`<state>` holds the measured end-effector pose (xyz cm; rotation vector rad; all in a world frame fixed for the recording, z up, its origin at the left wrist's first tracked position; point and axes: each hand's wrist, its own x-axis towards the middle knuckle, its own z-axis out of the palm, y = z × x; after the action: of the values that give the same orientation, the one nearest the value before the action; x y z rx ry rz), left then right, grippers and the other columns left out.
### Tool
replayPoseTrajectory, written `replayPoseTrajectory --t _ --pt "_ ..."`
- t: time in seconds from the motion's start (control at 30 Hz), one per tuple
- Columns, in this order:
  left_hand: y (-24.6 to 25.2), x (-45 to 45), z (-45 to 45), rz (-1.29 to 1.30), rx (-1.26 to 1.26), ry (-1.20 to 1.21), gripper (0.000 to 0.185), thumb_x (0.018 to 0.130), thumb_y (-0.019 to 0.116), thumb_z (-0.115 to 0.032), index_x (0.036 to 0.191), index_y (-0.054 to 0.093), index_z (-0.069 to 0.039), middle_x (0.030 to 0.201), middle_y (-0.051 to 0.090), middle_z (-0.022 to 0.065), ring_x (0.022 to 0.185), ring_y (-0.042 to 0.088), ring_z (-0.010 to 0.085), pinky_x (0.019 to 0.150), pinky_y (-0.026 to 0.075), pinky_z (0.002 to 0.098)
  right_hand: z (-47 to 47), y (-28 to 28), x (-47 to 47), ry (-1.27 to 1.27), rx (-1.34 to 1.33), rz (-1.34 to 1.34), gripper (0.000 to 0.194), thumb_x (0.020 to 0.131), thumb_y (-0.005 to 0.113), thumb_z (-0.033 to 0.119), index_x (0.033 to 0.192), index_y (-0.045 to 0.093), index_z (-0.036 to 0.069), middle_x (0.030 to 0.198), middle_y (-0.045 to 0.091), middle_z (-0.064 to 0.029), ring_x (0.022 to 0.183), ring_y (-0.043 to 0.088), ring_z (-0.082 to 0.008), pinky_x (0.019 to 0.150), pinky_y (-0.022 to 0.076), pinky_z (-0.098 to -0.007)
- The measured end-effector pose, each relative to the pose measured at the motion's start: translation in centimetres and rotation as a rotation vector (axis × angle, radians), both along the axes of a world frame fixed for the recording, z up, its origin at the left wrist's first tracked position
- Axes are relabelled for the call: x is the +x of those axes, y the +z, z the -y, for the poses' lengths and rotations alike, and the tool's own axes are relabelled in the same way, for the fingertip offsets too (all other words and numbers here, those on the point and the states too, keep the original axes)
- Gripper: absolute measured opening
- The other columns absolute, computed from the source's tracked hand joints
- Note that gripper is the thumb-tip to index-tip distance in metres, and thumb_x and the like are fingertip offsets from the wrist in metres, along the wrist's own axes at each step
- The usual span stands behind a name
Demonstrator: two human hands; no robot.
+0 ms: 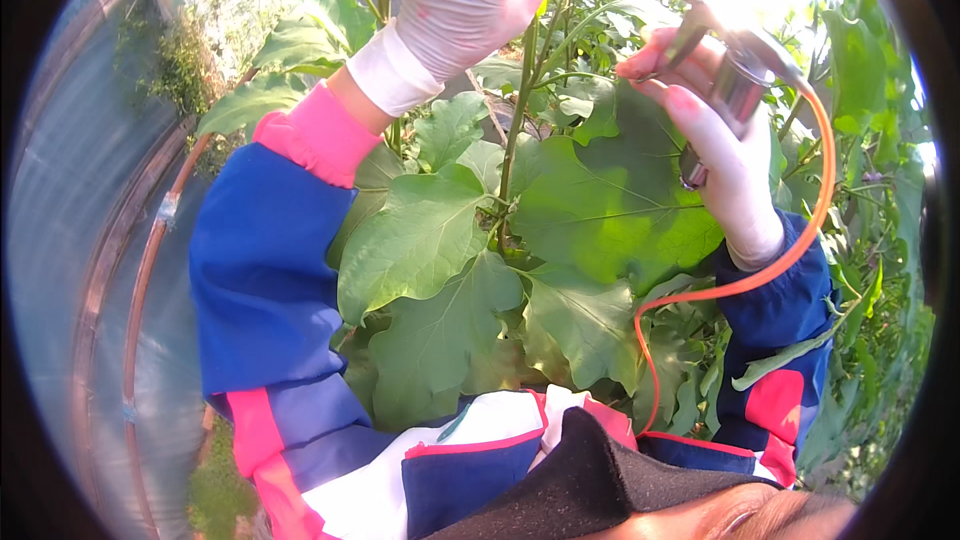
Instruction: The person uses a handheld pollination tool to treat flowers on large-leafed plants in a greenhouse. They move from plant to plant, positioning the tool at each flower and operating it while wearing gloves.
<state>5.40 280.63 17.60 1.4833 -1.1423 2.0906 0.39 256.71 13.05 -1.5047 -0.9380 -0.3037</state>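
Observation:
My left hand (476,4), in a thin whitish glove, is raised at the top edge beside the stem (523,101) of an eggplant plant. Its fingers are curled away and partly cut off, so whatever they may hold is hidden. On the other side of the stem, my right hand (724,142), also gloved, grips a small metal hand sprayer (739,82). An orange tube (825,165) loops from the sprayer down to my jacket front. Below the sprayer and behind the hand spreads a broad green leaf (615,199), partly in shadow.
Plastic greenhouse film (56,240) curves along the left, with brown hoop poles (142,277) against it. More leafy plants (870,187) crowd the right side. Lower leaves (439,330) reach close to my jacket (472,480). Bright glare washes out the top right.

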Motion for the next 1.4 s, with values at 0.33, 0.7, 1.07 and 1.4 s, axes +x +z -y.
replayPoseTrajectory --t 0.33,0.7,1.07,1.4 --pt "-4.0 -1.8 -11.0 -0.219 -0.177 -0.504 0.033 0.093 0.041 0.016 0.115 0.06 0.0 0.122 0.06 0.0109 0.109 0.06 0.0185 0.101 0.047 0.033 -3.9 0.5 -3.0 0.212 -0.074 0.048 0.063 0.094 0.061 0.029 0.144 0.045 -0.007 0.131 0.06 -0.0221 0.13 0.058 -0.036 0.116 0.0405 -0.0499" --pt "0.2 -2.8 -9.8 -0.267 0.226 0.89 0.032 0.087 0.062 -0.004 0.114 0.073 -0.017 0.13 0.069 -0.0013 0.128 0.057 0.0233 0.112 0.036 0.0443 -10.0 1.5 1.3 0.112 -0.009 -0.12 0.044 0.096 0.065 0.016 0.136 0.056 -0.001 0.128 0.068 -0.0123 0.123 0.063 -0.02 0.111 0.0449 -0.0372" --pt "9.4 -1.1 -10.5 -0.334 0.043 1.42 0.018 0.091 0.067 -0.026 0.107 0.069 -0.018 0.103 0.074 0.0052 0.098 0.072 0.0219 0.094 0.049 0.0476 -13.8 10.6 3.2 0.086 0.067 0.139 0.038 0.093 0.069 0.027 0.123 0.063 0.003 0.102 0.062 -0.0057 0.092 0.057 -0.0139 0.081 0.044 -0.0308" --pt "19.6 5.2 -14.2 -0.14 -0.078 1.483 0.054 0.089 0.055 -0.029 0.133 0.063 0.002 0.144 0.057 0.0186 0.136 0.047 0.0342 0.122 0.022 0.052 -17.0 17.4 8.4 -0.032 0.115 0.237 0.041 0.089 0.074 0.031 0.118 0.066 0.003 0.103 0.068 -0.0052 0.099 0.066 -0.0154 0.089 0.0529 -0.0329"
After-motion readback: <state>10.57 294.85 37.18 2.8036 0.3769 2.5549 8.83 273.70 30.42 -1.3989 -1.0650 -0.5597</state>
